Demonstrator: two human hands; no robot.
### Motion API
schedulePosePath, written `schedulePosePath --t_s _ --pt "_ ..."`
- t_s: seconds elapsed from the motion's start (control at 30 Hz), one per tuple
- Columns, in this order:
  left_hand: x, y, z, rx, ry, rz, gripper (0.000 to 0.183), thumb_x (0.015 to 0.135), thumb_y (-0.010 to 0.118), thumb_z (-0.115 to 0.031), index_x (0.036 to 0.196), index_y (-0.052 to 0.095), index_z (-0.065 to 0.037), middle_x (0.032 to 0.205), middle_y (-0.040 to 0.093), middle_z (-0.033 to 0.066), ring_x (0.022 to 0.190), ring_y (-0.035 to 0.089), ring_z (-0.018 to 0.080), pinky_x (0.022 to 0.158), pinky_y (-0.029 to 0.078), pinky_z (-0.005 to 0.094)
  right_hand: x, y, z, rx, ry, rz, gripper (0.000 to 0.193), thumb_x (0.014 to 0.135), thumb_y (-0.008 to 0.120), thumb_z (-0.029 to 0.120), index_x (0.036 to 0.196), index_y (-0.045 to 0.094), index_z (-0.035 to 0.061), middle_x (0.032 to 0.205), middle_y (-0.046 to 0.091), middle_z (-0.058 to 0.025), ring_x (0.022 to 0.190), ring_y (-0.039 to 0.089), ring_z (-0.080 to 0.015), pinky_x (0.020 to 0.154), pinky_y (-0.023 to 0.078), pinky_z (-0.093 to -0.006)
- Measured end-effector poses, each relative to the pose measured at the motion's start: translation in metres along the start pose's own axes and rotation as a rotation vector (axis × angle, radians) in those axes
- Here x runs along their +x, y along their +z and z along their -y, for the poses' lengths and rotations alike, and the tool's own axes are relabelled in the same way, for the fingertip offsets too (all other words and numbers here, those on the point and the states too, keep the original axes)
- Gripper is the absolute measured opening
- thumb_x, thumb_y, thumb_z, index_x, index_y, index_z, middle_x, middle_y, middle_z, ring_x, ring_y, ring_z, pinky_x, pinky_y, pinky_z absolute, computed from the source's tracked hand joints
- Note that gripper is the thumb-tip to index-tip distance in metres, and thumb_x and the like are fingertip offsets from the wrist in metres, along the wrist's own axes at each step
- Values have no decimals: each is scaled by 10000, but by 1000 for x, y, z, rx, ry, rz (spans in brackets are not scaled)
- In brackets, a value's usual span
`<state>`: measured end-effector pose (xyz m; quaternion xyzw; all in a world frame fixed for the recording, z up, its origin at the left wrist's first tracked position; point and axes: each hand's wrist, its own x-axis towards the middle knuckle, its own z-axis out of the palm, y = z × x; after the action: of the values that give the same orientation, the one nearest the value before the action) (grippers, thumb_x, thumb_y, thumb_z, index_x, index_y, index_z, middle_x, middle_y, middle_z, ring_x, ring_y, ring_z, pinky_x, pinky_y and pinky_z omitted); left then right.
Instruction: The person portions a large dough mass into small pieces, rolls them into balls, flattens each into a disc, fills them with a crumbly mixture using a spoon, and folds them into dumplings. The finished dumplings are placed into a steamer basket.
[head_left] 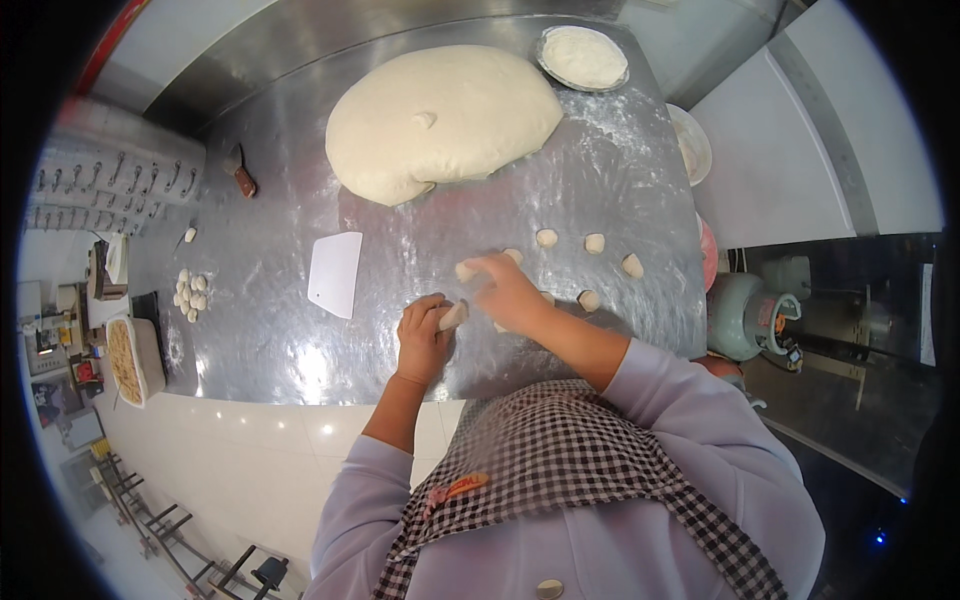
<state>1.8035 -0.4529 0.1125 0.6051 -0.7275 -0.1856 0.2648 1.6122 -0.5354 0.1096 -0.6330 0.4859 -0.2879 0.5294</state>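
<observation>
My left hand (pixel 423 338) is closed round a short strip of dough (pixel 454 316), whose end sticks out toward the right. My right hand (pixel 508 292) is just beyond it, its fingertips on a small dough piece (pixel 465 271). More small dough pieces (pixel 594 243) lie scattered to the right of that hand, some partly hidden by the hand and forearm. Farther back rests a very large smooth mound of dough (pixel 440 115), with a small lump on top. A white dough scraper (pixel 335 274) lies flat to the left of my left hand.
Flour dusts the steel worktable (pixel 265 340). A bowl of flour (pixel 583 58) stands at the far right corner. On the left are a wooden-handled tool (pixel 241 172), a cluster of small dough balls (pixel 190 294) and a filled tub (pixel 135 360). A gas cylinder (pixel 745 316) stands beyond the right edge.
</observation>
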Motion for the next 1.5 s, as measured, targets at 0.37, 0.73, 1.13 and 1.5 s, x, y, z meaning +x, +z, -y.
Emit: schedulePosePath --t_s 0.37,0.73,1.13,1.5 --pt "12 -29 -56 -302 -228 153 189 942 644 -69 1120 615 -12 1011 678 161 949 671 312 802 526 380 -27 1 40 175 61 275 437 948 672 309 1258 598 11 983 694 -115 819 655 -180 710 525 -352" --pt "4 -88 -76 -874 -536 597 238 1028 576 -238 1123 605 -22 801 556 8 751 508 92 685 463 269 -27 -19 37 -20 -20 72 197 906 660 221 970 623 39 837 659 -120 802 634 -309 728 505 -406" --pt "-23 -8 27 179 -192 -12 429 798 785 -252 1189 643 -150 1260 590 49 1193 530 301 992 413 475 -23 32 -13 -302 -99 196 160 819 621 72 943 721 85 1032 616 -178 1090 549 -367 927 471 -414" --pt "0 -46 -52 -445 -308 107 300 894 701 -31 1192 670 -34 1030 693 118 991 682 220 833 540 354 -27 18 51 381 284 420 368 914 695 246 1172 609 -2 950 678 -106 843 644 -161 736 522 -315"
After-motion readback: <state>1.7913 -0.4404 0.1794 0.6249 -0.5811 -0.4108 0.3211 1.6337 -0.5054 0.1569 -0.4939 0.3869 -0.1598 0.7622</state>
